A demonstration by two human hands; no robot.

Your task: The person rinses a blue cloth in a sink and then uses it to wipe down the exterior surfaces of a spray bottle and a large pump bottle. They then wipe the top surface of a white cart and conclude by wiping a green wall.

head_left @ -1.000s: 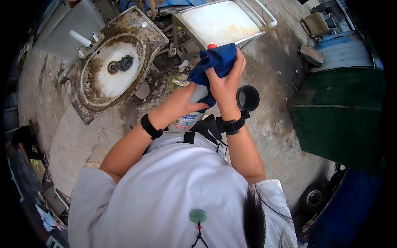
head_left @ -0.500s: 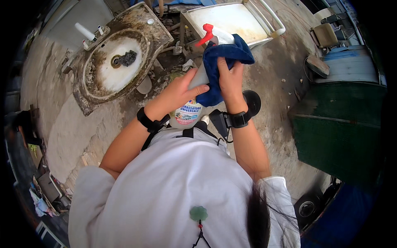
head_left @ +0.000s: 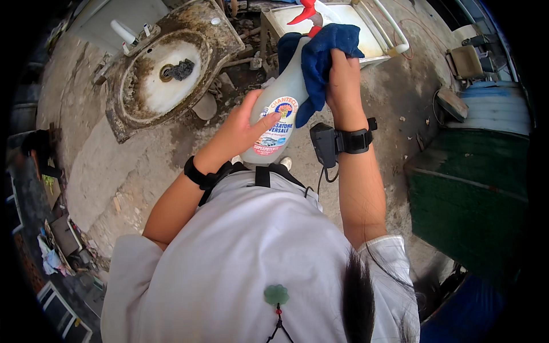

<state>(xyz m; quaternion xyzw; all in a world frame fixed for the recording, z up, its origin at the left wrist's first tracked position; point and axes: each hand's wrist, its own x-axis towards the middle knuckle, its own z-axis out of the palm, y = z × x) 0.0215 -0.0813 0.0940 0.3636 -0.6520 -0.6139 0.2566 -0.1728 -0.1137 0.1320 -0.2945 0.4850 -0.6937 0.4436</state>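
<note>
My left hand [head_left: 247, 122] is wrapped round the lower body of a spray bottle [head_left: 286, 86], its thumb lying across the label. The bottle is pale and translucent, tilted with its red and white trigger head [head_left: 305, 12] pointing away from me. A dark blue cloth [head_left: 320, 63] drapes round the bottle's upper part and neck. My right hand [head_left: 345, 86] grips the cloth on the bottle's right side; some of its fingers are hidden by the cloth. Both wrists carry black straps, and a black box hangs beside the right one.
A grimy washbasin [head_left: 123, 117] with a dark clump [head_left: 183, 70] by its drain lies at the far left. Beyond the bottle stands a white-topped cart [head_left: 283, 22] with a pale handle. A green metal box [head_left: 463, 188] is on the right. Debris litters the concrete floor [head_left: 171, 154].
The bottle's label has come into fuller view as my left hand sits lower on it. My right hand and the cloth have moved up and right, toward the trigger head.
</note>
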